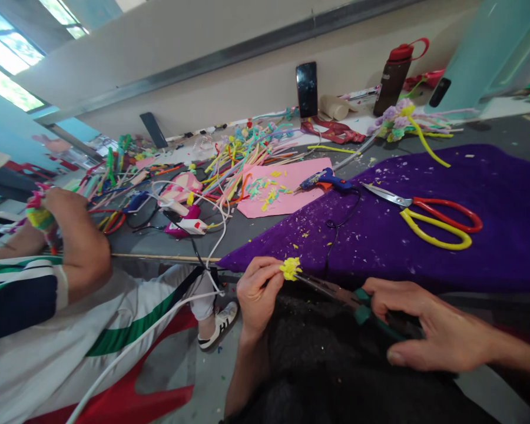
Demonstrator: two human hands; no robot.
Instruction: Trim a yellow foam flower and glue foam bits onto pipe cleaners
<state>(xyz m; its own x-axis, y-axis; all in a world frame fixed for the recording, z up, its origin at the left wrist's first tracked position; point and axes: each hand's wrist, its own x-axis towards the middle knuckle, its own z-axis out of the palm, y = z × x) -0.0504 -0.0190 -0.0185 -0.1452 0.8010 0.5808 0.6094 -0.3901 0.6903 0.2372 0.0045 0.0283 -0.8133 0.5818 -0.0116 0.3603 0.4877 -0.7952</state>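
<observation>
My left hand (259,291) pinches a small fluffy yellow flower-like piece (291,268) between thumb and fingers. My right hand (428,324) grips the dark green handles of a pair of scissors (335,291). The tips of the blades reach the right side of the yellow piece; whether they touch it I cannot tell. Both hands are over my dark-clothed lap, just in front of the table edge. Beyond them lies a purple cloth (287,247) strewn with small clippings. On the cloth, large scissors with red and yellow handles (441,222) lie partly spread.
A blue glue gun (324,179) rests on a pink sheet (251,207) with clippings. Pipe cleaners (234,159) are heaped behind. A phone (307,88) and a red-lidded bottle (393,79) stand at the back. A white cable (223,235) hangs off the table beside another person (79,241), at left.
</observation>
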